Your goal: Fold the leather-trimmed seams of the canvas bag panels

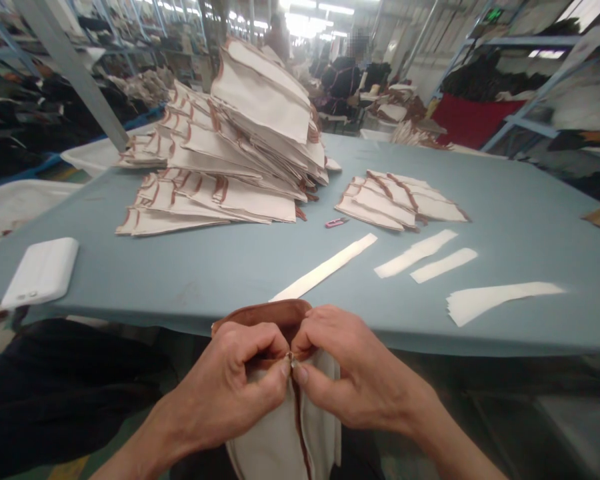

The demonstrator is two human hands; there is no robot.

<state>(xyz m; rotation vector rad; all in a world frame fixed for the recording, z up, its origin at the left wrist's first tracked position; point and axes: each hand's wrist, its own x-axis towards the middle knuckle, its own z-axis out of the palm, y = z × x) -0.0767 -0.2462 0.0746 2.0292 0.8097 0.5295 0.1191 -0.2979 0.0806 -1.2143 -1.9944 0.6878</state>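
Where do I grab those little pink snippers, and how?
Probably best by the pink handle part of the snippers, coming from the near side and above, with the finger and thumb of your right hand on its long sides. They lie flat on the table, narrow, with the thin dark tip pointing away to the right, so this keeps skin off it.

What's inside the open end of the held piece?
Its brown inner face shows at the far side. Left hand and right hand cover much of the rest; can't see deeper.
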